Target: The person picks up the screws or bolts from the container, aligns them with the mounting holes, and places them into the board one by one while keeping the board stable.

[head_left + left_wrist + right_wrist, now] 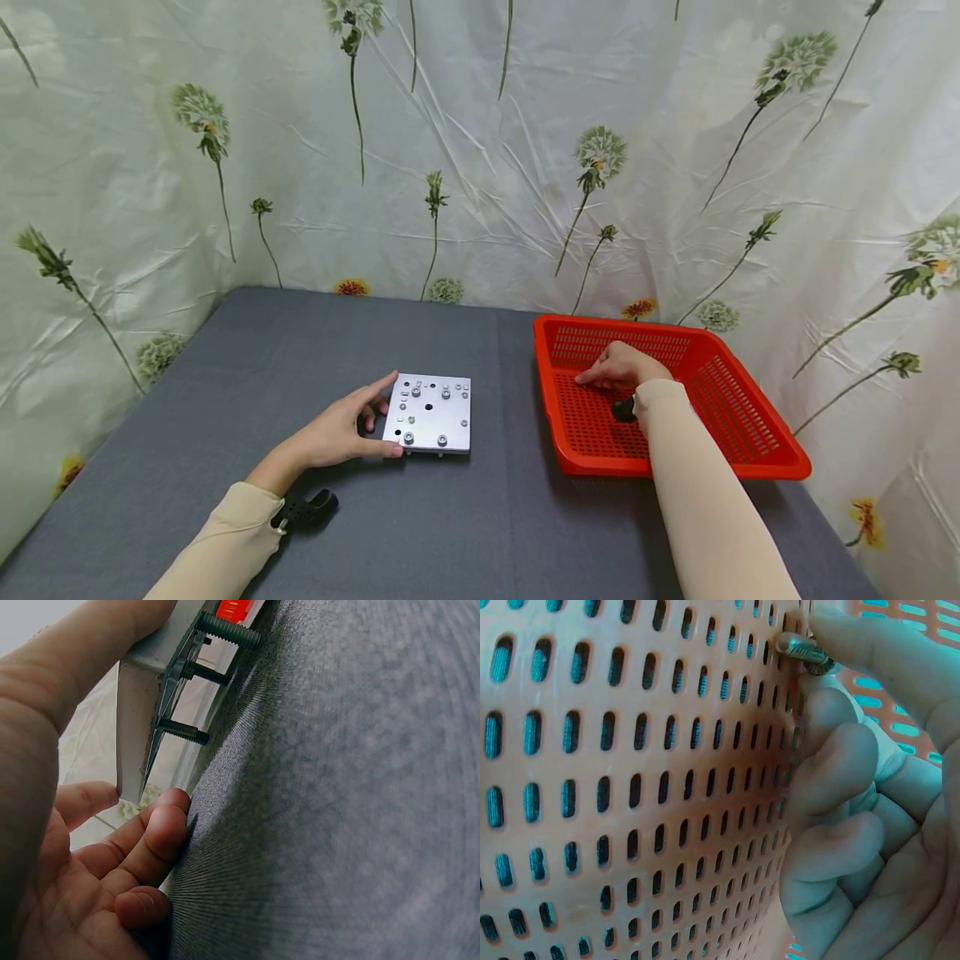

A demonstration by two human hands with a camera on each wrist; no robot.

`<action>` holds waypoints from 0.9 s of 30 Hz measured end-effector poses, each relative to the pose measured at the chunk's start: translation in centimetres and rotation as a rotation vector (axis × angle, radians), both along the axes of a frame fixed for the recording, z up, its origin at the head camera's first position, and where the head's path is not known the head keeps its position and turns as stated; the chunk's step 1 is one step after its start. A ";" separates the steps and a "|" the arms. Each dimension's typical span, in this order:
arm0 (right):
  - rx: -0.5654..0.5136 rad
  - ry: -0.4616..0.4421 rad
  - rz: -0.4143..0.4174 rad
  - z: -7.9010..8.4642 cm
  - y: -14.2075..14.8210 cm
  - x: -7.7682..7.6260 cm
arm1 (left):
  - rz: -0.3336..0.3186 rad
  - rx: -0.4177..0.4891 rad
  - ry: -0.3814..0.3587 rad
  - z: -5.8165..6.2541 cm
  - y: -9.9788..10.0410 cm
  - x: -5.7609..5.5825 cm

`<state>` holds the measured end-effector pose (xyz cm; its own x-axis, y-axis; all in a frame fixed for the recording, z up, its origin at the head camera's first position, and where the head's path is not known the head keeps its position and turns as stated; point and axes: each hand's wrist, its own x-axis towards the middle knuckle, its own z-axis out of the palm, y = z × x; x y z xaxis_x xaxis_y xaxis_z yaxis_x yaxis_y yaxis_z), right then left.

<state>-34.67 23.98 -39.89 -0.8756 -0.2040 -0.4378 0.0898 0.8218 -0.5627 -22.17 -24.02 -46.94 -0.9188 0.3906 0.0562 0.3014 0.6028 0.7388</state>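
Note:
My left hand (pixel 341 429) holds a square silver metal plate (pixel 442 422) by its left side, thumb at the near corner and index finger at the far corner. Several bolts and small holes dot its top. In the left wrist view, threaded bolt ends (pixel 231 630) stick out below the plate, close over the dark cloth. Inside the red plastic basket (pixel 600 465), my right hand (pixel 621 367) reaches down to the floor. A small threaded screw (pixel 802 649) is pinched at its thumb and fingertip in the right wrist view, the other fingers curled in.
Dark grey cloth (pixel 420 533) covers the table. The basket's raised, slotted walls surround the right hand at the table's right side. A pale curtain (pixel 480 150) with dandelion prints hangs behind and along both sides.

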 end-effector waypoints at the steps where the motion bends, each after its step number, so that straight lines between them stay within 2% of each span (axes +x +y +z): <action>1: 0.000 0.001 0.005 0.0 0.0 0.0 | -0.001 0.001 0.000 0.0 0.0 0.0; 6: -0.004 0.036 0.058 0.4 -0.2 0.0 | -0.005 0.005 0.002 -0.1 0.0 0.0; 13: -0.083 0.153 0.161 1.5 -0.9 -0.2 | 0.004 -0.003 -0.003 0.0 0.1 0.0; 21: -0.153 0.243 0.117 3.1 -2.0 1.2 | 0.003 -0.014 0.000 0.0 0.0 -0.1; 27: -0.296 0.290 0.088 4.1 -2.9 2.9 | 0.001 -0.015 0.009 0.0 0.1 0.0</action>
<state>-31.73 21.11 -35.84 -0.9276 -0.3632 -0.0871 -0.1699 0.6181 -0.7675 -22.16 -23.92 -46.92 -0.9186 0.3908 0.0586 0.3077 0.6141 0.7268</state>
